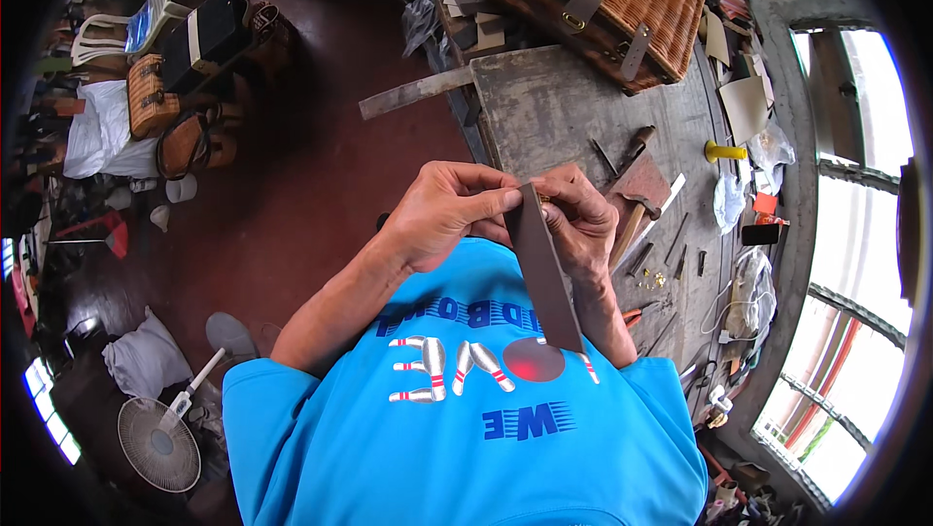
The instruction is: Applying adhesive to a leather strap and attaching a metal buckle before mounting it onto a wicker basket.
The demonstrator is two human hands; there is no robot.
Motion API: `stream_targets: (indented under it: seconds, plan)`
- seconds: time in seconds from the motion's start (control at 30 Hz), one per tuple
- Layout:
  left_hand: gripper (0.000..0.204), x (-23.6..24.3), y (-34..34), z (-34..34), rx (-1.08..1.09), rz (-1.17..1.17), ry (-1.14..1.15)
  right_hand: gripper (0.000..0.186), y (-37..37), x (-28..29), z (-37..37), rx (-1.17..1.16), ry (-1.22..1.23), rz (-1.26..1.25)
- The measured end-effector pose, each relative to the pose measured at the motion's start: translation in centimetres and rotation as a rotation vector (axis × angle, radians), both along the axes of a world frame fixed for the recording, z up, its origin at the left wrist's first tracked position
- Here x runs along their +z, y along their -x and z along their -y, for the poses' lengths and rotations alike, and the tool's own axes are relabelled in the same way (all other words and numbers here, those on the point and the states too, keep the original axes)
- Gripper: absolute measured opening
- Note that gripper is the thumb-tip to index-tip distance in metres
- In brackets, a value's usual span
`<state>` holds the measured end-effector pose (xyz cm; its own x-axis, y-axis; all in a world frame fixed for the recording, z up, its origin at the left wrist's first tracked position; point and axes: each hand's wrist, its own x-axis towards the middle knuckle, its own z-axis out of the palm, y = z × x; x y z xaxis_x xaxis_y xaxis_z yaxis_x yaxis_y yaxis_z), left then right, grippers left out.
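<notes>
Both hands were up at chest height, close together, pinched on the top end of a long dark leather strap [544, 273] that hung down over the blue shirt. The left hand [442, 215] gripped it with thumb and fingers; the right hand [578, 220] nipped the same end, something small and brassy just showing between them. It looked like fitting hardware to the strap end, which would want steady fingertips. The workbench [554, 108] edge lay just beyond, a hammer [637, 210] near the right hand; open floor to the left
</notes>
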<state>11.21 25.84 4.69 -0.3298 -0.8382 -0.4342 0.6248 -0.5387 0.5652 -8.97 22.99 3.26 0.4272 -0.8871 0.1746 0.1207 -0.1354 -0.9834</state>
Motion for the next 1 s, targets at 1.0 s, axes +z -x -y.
stream_targets:
  seconds: [1.0]
  plan:
    - [0.017, -11.1, 2.5, 1.2, 0.046, 0.475, -0.101, 0.036, 2.9, -7.8, 2.6, 0.023, -0.501, -0.405]
